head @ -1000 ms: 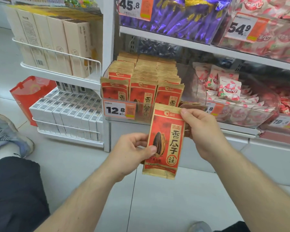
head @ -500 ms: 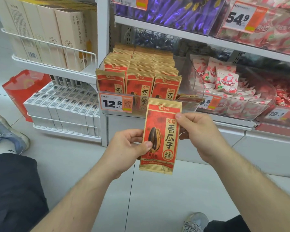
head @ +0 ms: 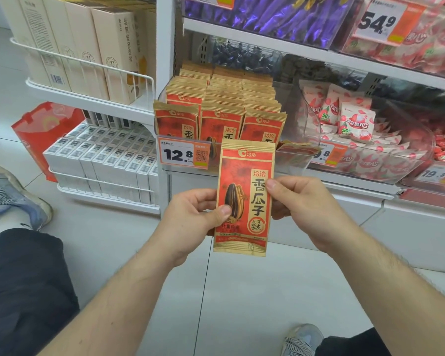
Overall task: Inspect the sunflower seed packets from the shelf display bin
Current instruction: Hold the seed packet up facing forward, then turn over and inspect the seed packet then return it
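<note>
seed packet (head: 244,199): red-gold, upright | pinched by both hands, front showing

I see both bare forearms reaching forward from the bottom corners, wrists close together. My left hand (head: 190,219) has its thumb laid across in front, the fingers curled behind in a pinch. My right hand (head: 303,209) pinches likewise, thumb tip forward, fingers tucked behind, a little higher.

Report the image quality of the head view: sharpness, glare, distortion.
Head view: held seed packet sharp and evenly lit, print legible; shelf edges bow from wide-angle distortion; clear bin shows soft glare; purple packs slightly blurred; soft shadows only.
</note>
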Tool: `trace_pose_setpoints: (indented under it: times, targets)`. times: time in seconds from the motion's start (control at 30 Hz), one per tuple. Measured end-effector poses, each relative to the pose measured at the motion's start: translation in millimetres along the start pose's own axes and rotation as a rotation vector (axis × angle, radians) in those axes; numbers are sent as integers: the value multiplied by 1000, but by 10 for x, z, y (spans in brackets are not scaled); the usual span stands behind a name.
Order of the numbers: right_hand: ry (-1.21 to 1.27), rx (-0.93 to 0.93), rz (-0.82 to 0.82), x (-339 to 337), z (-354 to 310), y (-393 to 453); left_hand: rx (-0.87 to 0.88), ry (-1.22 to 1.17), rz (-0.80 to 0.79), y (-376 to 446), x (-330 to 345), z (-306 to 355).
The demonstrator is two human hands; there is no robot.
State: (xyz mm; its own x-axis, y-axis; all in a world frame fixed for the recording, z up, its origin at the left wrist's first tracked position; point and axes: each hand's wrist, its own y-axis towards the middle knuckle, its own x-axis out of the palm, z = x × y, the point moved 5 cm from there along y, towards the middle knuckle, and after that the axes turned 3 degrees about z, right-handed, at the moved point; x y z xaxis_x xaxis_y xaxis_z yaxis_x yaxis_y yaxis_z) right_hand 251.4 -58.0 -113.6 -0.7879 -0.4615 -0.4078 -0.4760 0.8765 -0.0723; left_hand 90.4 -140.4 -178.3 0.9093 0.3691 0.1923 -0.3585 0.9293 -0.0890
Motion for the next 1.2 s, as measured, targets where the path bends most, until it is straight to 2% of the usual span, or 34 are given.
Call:
trace_pose_setpoints:
  times: [0.27,0.77,1.0,1.2]
  targets:
    - [-107,15,-117,51,50,-19,14,-76,7,8,-20,67]
    - [-64,-45,-246,110,19,-31,-26,-127,31,66,-62,52]
    - [-106,-146,-232,146,-40,-74,-81,-140,36,83,-34,-19]
    - [-159,-241,-176,330,-50,-157,-38,-168,135,96,55,9]
